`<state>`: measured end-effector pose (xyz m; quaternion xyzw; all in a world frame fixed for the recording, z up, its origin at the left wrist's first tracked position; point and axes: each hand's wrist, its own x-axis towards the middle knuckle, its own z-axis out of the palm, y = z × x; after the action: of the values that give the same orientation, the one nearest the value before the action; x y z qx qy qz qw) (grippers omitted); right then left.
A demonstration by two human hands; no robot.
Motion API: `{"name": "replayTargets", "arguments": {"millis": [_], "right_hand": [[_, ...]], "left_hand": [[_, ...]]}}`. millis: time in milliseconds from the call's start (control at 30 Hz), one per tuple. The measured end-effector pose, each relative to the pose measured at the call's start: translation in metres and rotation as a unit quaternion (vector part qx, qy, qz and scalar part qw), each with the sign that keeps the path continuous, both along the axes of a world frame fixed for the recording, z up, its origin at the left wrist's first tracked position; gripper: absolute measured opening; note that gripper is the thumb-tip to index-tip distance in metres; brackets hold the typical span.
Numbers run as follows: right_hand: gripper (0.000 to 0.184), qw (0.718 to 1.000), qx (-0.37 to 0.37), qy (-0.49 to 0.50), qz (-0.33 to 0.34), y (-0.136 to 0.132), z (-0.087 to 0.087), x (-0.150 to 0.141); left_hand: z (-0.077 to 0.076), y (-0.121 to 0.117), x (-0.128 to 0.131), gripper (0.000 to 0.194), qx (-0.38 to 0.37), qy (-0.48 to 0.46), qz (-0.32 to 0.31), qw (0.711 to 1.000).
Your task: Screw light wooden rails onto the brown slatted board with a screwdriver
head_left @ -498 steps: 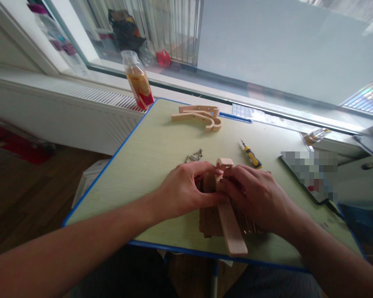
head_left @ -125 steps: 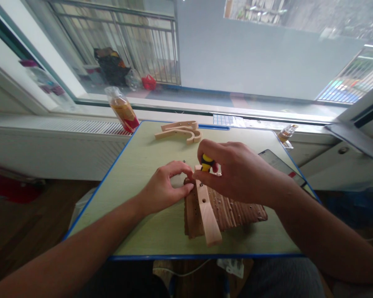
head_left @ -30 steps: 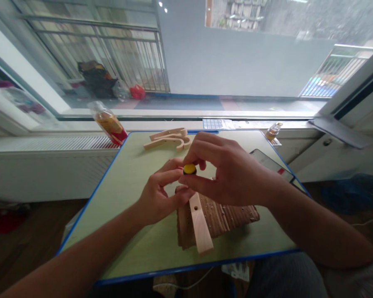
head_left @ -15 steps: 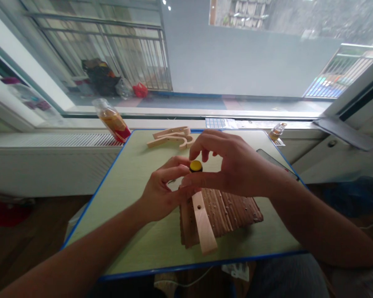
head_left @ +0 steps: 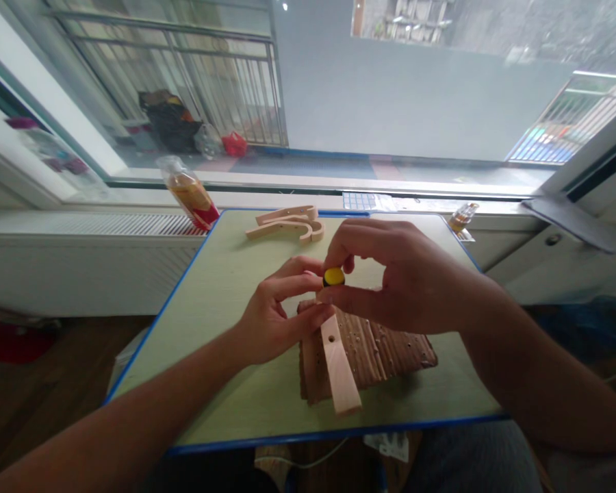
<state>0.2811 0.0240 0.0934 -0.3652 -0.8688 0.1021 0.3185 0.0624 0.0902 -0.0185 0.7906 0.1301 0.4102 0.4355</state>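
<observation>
Head view: the right hand [head_left: 405, 274] pinches a yellow-capped handle [head_left: 333, 276] between thumb and forefinger, probably a screwdriver's, its tip hidden beneath. Just nearer the wearer than that grip, a drilled wooden strip [head_left: 341, 375] lies across a ridged brown block [head_left: 387, 350]; the left hand [head_left: 272, 313] curls beside the handle, its hold unclear. Screw-driving seems in hand; the next turn calls for a steady strip.

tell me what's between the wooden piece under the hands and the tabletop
A brown ridged board lies between the wooden piece and the tabletop in the head view; the piece's near end juts past it.
</observation>
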Motion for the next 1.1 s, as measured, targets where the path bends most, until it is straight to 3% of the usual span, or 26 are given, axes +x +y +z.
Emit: {"name": "replayTargets", "arguments": {"millis": [267,367,500,600,833,1100], "right_hand": [[0.027,0.999,0.019,-0.029,-0.034,0.003,-0.008,-0.004],[0.026,0.998,0.035,-0.04,-0.045,0.003,-0.008,-0.003],[0.025,0.993,0.027,-0.081,-0.085,0.002,-0.003,0.0],[0.028,0.989,-0.003,-0.095,-0.111,-0.001,0.0,0.001],[0.022,0.985,-0.021,-0.134,-0.105,-0.004,0.003,-0.003],[0.022,0.984,-0.025,-0.16,-0.075,-0.007,0.003,0.0]], "left_hand": [[-0.009,0.004,0.002,0.033,0.013,-0.009,0.012,1.0],[-0.008,0.009,0.001,0.043,0.012,0.01,0.014,1.0],[-0.003,0.021,-0.006,0.071,-0.012,0.13,-0.009,0.991],[-0.001,0.027,-0.011,0.079,-0.049,0.226,-0.001,0.973],[0.007,0.026,-0.012,0.052,-0.02,0.271,-0.022,0.962],[0.009,0.026,-0.011,0.042,-0.023,0.276,-0.03,0.96]]}}
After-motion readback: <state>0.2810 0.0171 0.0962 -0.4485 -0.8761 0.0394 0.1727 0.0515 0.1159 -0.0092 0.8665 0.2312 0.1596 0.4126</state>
